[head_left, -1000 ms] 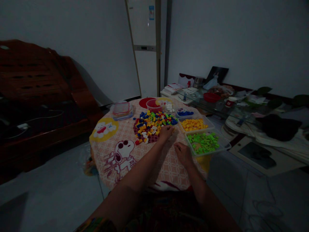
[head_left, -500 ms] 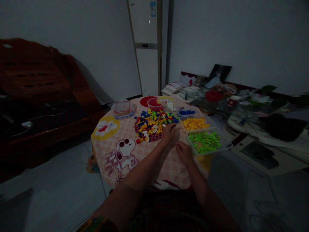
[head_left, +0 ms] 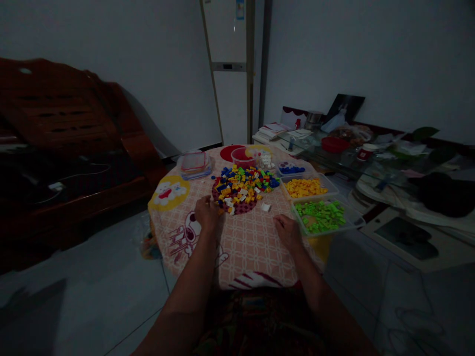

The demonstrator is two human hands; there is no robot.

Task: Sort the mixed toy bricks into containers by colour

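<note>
Tablecloth: pink-and-white patterned fabric cloth (head_left: 252, 242) over a round table, printed with a cartoon dog partly covered by the left forearm.
Right hand: bare right hand (head_left: 288, 231), fingers curled inward, just beside the green tray; whether it grasped anything could not be told.
Left hand: bare left hand (head_left: 207, 213), fingers bent, at the heap's near left edge; whether it had hold of a block could not be told.
Single piece: small white plastic block (head_left: 265, 207), lay alone on the cloth between the hands, nearer the right.
Green tray: clear rectangular plastic tray (head_left: 353, 222), held bright green blocks (head_left: 321, 217).
Yellow tray: clear rectangular plastic container (head_left: 330, 185), stood just beyond, held yellow blocks (head_left: 306, 188).
Heap: multicoloured pile of plastic blocks (head_left: 243, 183), lay mid-table, left of the trays.
Blue tray: smaller clear container with blue blocks (head_left: 292, 169), beyond the yellow.
Tub: round translucent pink plastic tub (head_left: 243, 159), stood behind the heap.
</note>
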